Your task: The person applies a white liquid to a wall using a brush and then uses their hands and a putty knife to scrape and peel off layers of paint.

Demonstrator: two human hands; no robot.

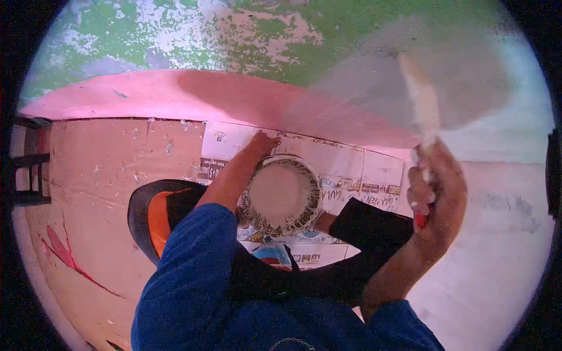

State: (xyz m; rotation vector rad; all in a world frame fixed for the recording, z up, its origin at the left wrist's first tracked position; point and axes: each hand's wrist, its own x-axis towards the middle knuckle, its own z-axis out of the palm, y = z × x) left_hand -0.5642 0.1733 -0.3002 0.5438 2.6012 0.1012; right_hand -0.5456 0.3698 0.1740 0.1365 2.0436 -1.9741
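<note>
My right hand (pixel 436 190) is raised at the right, its fingers wrapped around the handle of a paintbrush (pixel 422 99). The brush has a pale, motion-blurred head pointing up at the wall and a red end showing below the fingers. Beneath the head lies a wet-looking grey patch (pixel 468 82) on the green wall. A round bucket (pixel 314 187) stands between my legs, holding a smooth beige paste (pixel 276 190), with splatters around its inside and rim. My left forearm passes along the bucket's left side, and my left hand (pixel 266 141) is curled at its far rim.
Peeling green paint (pixel 234 35) covers the wall above a pink band (pixel 129 96). Printed cardboard (pixel 380 169) lies under the bucket, with brown sheeting (pixel 99 175) to the left. A dark piece of furniture (pixel 32 161) stands at the left edge. My knees (pixel 374 225) flank the bucket.
</note>
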